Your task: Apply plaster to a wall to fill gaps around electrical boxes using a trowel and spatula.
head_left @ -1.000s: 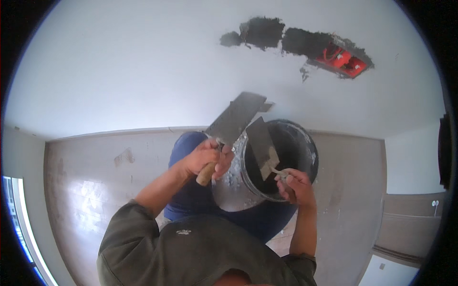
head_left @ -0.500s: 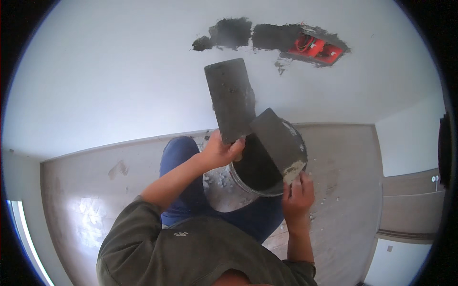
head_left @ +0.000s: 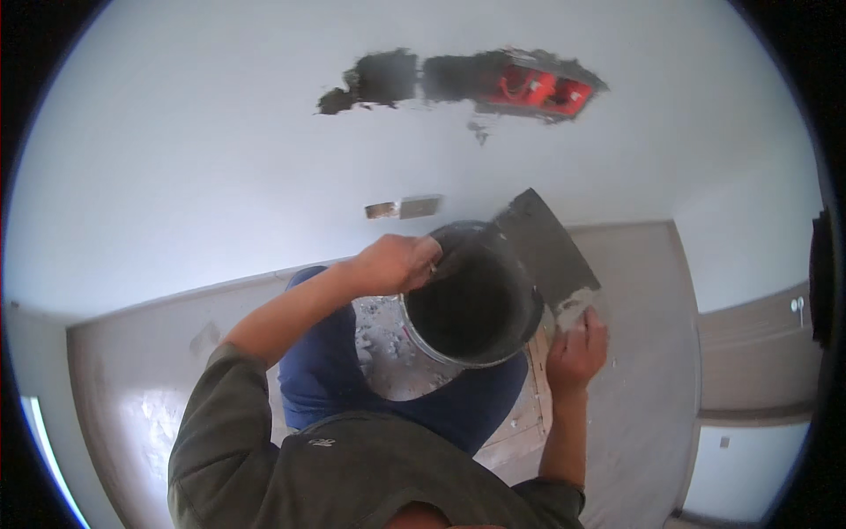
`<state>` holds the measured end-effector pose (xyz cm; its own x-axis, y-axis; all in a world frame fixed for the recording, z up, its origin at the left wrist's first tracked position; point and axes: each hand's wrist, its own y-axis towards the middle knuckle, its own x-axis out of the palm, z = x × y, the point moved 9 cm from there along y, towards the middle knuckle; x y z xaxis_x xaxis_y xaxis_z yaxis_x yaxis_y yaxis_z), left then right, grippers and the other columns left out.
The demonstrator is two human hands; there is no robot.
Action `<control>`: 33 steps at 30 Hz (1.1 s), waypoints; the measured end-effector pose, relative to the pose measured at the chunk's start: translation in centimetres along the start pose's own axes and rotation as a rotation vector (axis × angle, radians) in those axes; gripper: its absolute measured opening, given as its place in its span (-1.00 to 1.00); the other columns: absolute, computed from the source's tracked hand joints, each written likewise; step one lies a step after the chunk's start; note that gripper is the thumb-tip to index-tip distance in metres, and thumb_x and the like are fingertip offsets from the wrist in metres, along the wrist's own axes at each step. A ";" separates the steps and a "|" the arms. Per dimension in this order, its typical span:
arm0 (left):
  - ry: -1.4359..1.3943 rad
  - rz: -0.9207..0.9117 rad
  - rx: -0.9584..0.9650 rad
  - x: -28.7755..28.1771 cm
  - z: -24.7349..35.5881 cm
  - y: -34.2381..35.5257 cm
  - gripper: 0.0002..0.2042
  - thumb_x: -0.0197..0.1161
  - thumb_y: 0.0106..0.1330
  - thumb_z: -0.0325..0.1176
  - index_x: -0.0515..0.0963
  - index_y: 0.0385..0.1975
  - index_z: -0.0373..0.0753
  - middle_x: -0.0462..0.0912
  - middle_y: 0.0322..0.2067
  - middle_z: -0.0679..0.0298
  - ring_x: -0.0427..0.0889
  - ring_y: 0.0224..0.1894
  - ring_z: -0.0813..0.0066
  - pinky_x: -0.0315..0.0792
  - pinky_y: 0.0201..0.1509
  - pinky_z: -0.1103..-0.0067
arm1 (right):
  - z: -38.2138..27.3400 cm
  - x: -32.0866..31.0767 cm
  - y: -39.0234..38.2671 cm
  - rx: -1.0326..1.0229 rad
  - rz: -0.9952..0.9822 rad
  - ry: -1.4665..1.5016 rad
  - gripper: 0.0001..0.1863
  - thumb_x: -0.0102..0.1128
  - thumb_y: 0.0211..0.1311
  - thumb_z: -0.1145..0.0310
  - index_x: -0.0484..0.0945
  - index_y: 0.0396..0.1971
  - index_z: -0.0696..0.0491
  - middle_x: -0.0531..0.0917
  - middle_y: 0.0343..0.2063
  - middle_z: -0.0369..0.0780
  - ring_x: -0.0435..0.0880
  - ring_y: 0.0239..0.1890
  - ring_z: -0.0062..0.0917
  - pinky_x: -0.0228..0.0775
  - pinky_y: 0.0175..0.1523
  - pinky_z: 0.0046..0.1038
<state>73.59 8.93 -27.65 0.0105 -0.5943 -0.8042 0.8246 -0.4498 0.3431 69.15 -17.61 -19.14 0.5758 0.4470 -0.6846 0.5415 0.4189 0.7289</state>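
Note:
Between my knees stands a round bucket [head_left: 476, 360] with a dark interior. My left hand [head_left: 401, 263] is closed at the left side of its mouth, on a rectangular trowel [head_left: 465, 245]. That blade now shows only as a dark, blurred strip over the bucket, steeply tilted. To the right of the rim, my right hand [head_left: 578, 349] grips a wide scraper [head_left: 551, 245] at its pale lower end. Dark grey mortar coats the scraper's broad face, and its far end overlaps the bucket's upper right edge.
On the white wall ahead are dark mortar patches [head_left: 388, 78] and red electrical boxes [head_left: 545, 91] with wires. A small outlet plate [head_left: 419, 207] sits low on the wall. Pale debris [head_left: 379, 339] lies left of the bucket. A wooden door [head_left: 753, 353] is at right.
My left hand has lowered the trowel and turned its blade from face-on to nearly edge-on over the bucket. The scraper has shifted right, uncovering more of the bucket's mouth.

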 end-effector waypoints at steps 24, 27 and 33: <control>-0.525 -0.042 -0.302 8.0 -1.6 -7.0 -0.52 0.28 0.13 -0.33 0.28 0.00 -0.36 0.54 -0.45 -0.18 0.54 -0.31 -0.25 0.41 -0.27 0.12 | -2.9 10.7 29.1 -0.363 -0.493 0.337 -0.65 0.20 0.26 0.25 0.54 -0.03 0.13 0.64 -0.11 -0.05 0.61 -0.05 -0.18 0.42 0.05 -0.33; -0.469 -0.060 -0.310 8.1 -1.7 -6.8 -0.56 0.27 0.14 -0.32 0.26 -0.07 -0.35 0.53 -0.48 -0.18 0.54 -0.31 -0.25 0.40 -0.28 0.10 | -2.5 8.4 28.8 -0.342 -0.479 0.273 -0.65 0.18 0.27 0.25 0.54 -0.03 0.13 0.65 -0.12 -0.05 0.62 -0.09 -0.17 0.43 0.04 -0.34; -0.542 -0.117 -0.287 7.8 -1.0 -6.0 -0.59 0.24 0.16 -0.31 0.25 -0.10 -0.34 0.52 -0.53 -0.16 0.55 -0.33 -0.25 0.39 -0.31 0.10 | -4.8 2.9 26.5 -0.291 -0.344 0.215 -0.69 0.28 0.19 0.29 0.55 -0.10 0.09 0.65 -0.29 -0.13 0.64 -0.23 -0.30 0.45 -0.08 -0.38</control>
<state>69.32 7.64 -36.45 -0.3153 -0.8399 -0.4418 0.9229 -0.3798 0.0634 82.23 -1.47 -1.80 0.2379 0.3838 -0.8922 0.4666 0.7605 0.4516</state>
